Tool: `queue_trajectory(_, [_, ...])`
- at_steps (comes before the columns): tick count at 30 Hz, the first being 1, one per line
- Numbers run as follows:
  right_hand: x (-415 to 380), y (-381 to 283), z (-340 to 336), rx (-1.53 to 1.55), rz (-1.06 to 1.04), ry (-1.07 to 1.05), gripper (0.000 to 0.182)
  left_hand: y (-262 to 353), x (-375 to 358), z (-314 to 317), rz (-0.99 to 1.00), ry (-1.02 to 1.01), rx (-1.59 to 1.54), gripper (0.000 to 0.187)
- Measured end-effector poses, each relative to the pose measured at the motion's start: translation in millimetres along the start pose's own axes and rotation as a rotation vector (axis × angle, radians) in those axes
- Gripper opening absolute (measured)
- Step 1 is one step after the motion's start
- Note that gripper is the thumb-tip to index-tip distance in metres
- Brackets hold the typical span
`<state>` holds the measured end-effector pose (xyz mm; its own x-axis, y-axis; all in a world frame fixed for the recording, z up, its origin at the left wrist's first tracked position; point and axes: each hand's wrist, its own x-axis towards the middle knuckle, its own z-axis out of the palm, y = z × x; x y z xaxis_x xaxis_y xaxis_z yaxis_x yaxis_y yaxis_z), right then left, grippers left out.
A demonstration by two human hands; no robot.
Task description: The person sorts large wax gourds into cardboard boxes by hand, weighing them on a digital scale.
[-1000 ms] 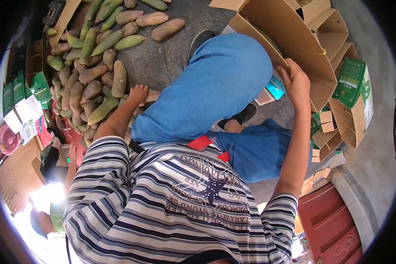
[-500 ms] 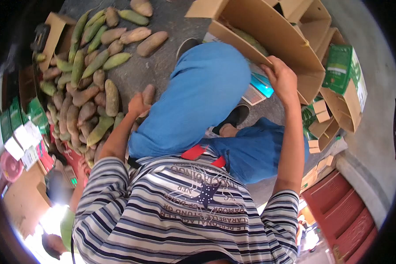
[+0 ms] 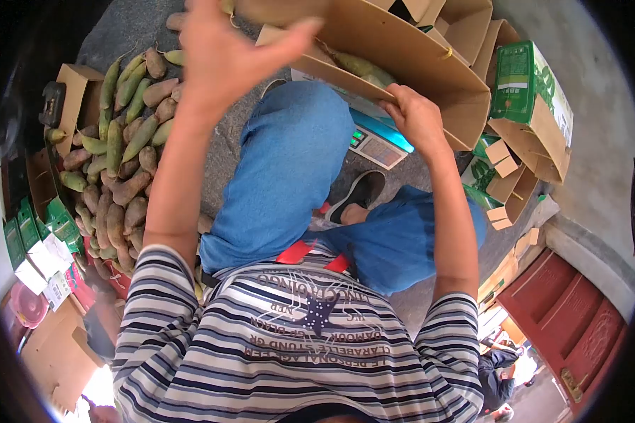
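Observation:
My left hand [image 3: 222, 60], blurred at the top left, has its thumb spread wide from its fingers, whose tips leave the frame. A blurred brown shape [image 3: 282, 10], perhaps a tuber, is just beyond the thumb and does not look gripped. The fingers of my right hand [image 3: 416, 116] are closed on the near edge of an open cardboard box [image 3: 430, 70]. Inside the box is a greenish tuber [image 3: 360, 67]. Partly under the box is a digital scale [image 3: 377, 149] with lit green digits. Brown and green tubers [image 3: 123, 190] are heaped at the left.
Green-printed boxes [image 3: 515, 81] and open cartons stand at the right. More small green boxes [image 3: 62, 222] and a pink container [image 3: 28, 307] are at the far left. A red door [image 3: 568, 317] is at the lower right, with another person [image 3: 497, 377] beside it.
My left hand has left a reddish tuber's spot on the heap's near side, rising up and right toward the box, and its fingers have spread. My right hand remains on the box edge.

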<state>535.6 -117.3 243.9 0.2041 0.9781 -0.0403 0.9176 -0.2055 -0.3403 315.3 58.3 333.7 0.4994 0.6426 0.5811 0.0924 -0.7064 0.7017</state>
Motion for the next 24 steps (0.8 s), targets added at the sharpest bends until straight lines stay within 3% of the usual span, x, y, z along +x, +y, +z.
queue_trajectory(3, [-0.8, -4.5, -3.4, 0.014, 0.015, -0.023, 0.022, 21.9, 30.3, 30.3, 0.302, -0.235, 0.265, 0.054])
queue_trajectory(4, [-0.8, -5.8, -3.9, 0.025, 0.035, -0.039, 0.024, 9.9, 26.8, 38.5, 0.31, -0.388, 0.423, 0.06])
queue_trajectory(5, [-0.7, -5.5, -3.3, 0.028, 0.02, -0.026, 0.024, 2.0, 24.4, 41.5, 0.201, -0.547, 0.412, 0.079])
queue_trajectory(8, [-2.2, -1.8, -1.8, 0.031, 0.018, 0.009, 0.025, -18.6, 7.7, 33.0, 0.23, -0.336, 0.34, 0.043])
queue_trajectory(10, [-2.2, -1.2, -1.5, 0.029, 0.052, 0.011, 0.026, -64.8, -27.9, 14.6, 0.018, -0.302, 0.376, 0.046])
queue_trajectory(12, [-1.3, 0.8, 0.6, -0.013, 0.031, 0.051, 0.027, -96.8, -76.0, -11.7, -0.23, -0.416, 0.515, 0.051])
queue_trajectory(14, [2.3, 2.7, 5.0, -0.031, 0.016, 0.065, 0.028, -138.8, -140.6, -46.0, -0.308, -0.556, 0.78, 0.047])
queue_trajectory(15, [2.8, 8.0, 9.5, -0.027, 0.038, 0.022, 0.031, -146.1, -163.8, -60.2, -0.524, -0.712, 0.879, 0.046])
queue_trajectory(16, [1.6, 14.5, 16.4, -0.045, -0.048, 0.11, 0.031, -151.4, -189.7, -74.6, -0.756, -0.869, 0.961, 0.045])
queue_trajectory(18, [4.1, -1.2, 3.7, 0.003, 0.044, -0.016, 0.026, -177.0, -258.0, -105.3, -0.904, -0.845, 1.015, 0.045])
queue_trajectory(24, [3.5, -11.2, -0.2, 0.055, 0.079, 0.002, 0.024, -224.0, -405.9, -185.0, -1.427, -0.58, 1.009, 0.058])
